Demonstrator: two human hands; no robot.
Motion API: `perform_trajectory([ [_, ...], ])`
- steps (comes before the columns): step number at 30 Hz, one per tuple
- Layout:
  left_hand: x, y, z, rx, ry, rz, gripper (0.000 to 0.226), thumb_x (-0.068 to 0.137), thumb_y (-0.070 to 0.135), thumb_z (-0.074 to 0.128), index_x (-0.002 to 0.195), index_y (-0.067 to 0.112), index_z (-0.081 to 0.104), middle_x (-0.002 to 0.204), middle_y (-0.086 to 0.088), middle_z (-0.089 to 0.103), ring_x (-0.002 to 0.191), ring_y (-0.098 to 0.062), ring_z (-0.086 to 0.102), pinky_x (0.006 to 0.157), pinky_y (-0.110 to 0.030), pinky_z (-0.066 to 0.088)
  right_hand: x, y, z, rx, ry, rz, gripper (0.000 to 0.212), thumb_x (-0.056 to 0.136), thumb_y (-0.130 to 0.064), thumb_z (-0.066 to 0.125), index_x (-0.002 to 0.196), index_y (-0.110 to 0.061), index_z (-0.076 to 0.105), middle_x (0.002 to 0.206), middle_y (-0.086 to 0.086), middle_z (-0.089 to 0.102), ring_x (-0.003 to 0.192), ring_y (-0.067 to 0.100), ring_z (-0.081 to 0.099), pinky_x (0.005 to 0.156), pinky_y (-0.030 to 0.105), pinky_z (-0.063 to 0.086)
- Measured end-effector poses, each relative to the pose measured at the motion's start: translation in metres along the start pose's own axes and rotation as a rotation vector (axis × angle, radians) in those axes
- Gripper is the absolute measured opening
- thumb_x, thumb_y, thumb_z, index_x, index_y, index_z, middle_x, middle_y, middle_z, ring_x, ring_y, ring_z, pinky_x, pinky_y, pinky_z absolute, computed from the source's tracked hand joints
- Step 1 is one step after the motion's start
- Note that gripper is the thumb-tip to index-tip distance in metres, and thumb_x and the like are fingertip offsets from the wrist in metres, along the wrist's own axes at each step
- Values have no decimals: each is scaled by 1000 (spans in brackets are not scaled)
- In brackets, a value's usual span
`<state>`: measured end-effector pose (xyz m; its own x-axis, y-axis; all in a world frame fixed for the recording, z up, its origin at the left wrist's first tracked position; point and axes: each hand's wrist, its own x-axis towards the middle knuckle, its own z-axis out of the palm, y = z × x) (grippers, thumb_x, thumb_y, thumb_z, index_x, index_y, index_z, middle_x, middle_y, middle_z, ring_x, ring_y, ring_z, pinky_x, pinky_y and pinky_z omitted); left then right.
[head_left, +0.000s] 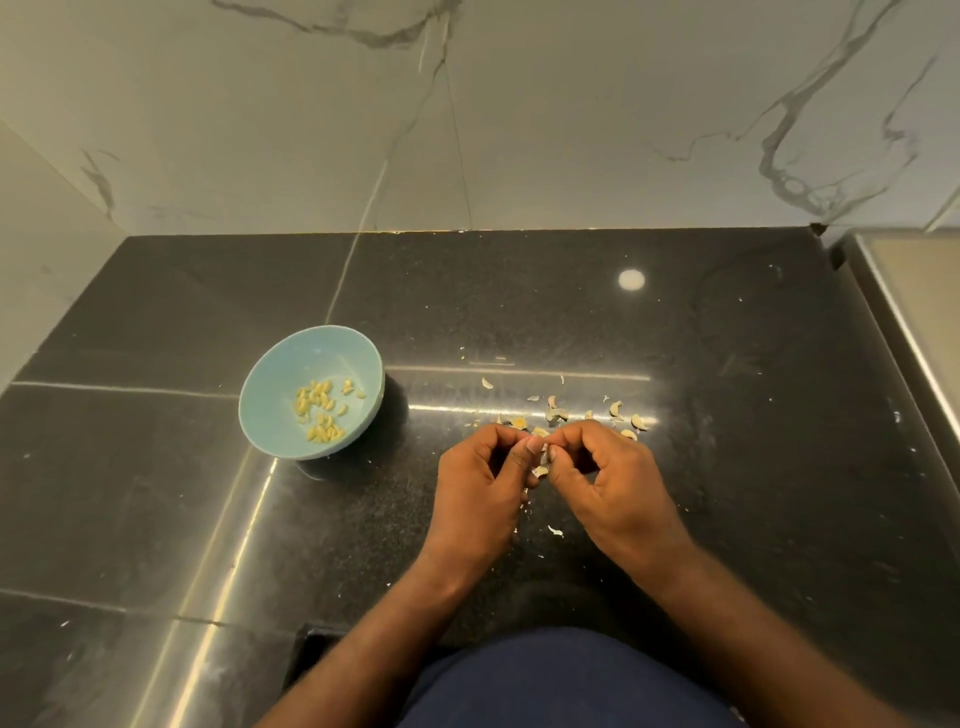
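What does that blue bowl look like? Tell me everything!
The bowl is small, round and pale blue, smooth and plain, maybe plastic or ceramic. It stands upright on the dark shiny counter, its rim whole. A little heap of pale yellow pieces lies in its bottom, the rest of it bare. Nothing else touches it: the left hand, pinching a small scrap, is off to its right.
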<state>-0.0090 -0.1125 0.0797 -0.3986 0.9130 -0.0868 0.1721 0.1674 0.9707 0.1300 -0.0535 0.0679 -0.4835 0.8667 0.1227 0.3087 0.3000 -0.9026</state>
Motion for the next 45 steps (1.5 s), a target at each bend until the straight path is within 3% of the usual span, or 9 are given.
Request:
perform_trajectory([
  [6,3,4,4,33,-3,94,10,96,11,63,94,19,69,82,1,72,78,-17,71,70,-32,61,5,-9,8,52,150,34,6,91,-16,69,85,-16,68,74,-4,68,68,16,67,60,40,58],
  [12,3,8,4,24,-16,79,17,96,5,61,90,18,71,77,0,70,69,-10,67,64,-22,56,5,-18,3,252,90,177,10,89,-4,70,81,-10,69,69,-2,71,58,6,65,56,19,52],
  [17,6,14,-3,-106,-78,-23,11,96,10,61,94,10,71,71,-4,70,63,-14,64,59,-23,54,10,-22,-1,431,32,258,8,90,0,68,83,-3,68,65,4,71,57,11,67,53,19,51],
  [24,8,19,-13,-560,-246,-353,21,86,25,64,85,3,66,70,-5,64,60,-9,56,55,-17,47,11,-26,-8,677,-133,407,16,95,1,57,82,-3,65,66,9,66,56,17,60,50,25,49],
  [27,2,17,-10,-588,-186,-372,20,84,24,67,87,4,67,72,-6,64,60,-10,57,55,-17,48,9,-28,-11,656,-181,406,15,95,1,56,84,-4,65,66,7,65,55,16,60,48,24,48],
  [31,-6,15,-2,-336,19,-180,28,81,28,67,95,3,68,76,-8,68,66,-15,61,61,-24,53,5,-25,-9,633,-85,434,12,95,1,57,88,-3,66,67,5,66,56,16,61,50,24,49],
  [37,-8,20,1,-172,-67,-37,18,98,12,56,106,11,71,89,-4,74,81,-16,69,73,-26,57,4,-20,-17,547,-12,360,9,95,0,59,92,-2,66,70,4,70,59,14,63,53,24,52],
  [40,-7,23,2,-178,-81,-60,20,90,24,64,104,12,72,90,-5,74,83,-15,70,73,-24,56,5,-17,-22,447,-62,283,5,94,-6,63,93,-7,67,75,4,72,63,14,66,57,25,54],
  [45,-4,23,5,-346,-7,-242,17,93,14,62,100,0,70,84,-10,72,76,-16,65,72,-27,54,9,-14,-17,480,-127,279,10,94,-1,60,87,-6,66,73,5,70,63,17,66,58,27,53],
])
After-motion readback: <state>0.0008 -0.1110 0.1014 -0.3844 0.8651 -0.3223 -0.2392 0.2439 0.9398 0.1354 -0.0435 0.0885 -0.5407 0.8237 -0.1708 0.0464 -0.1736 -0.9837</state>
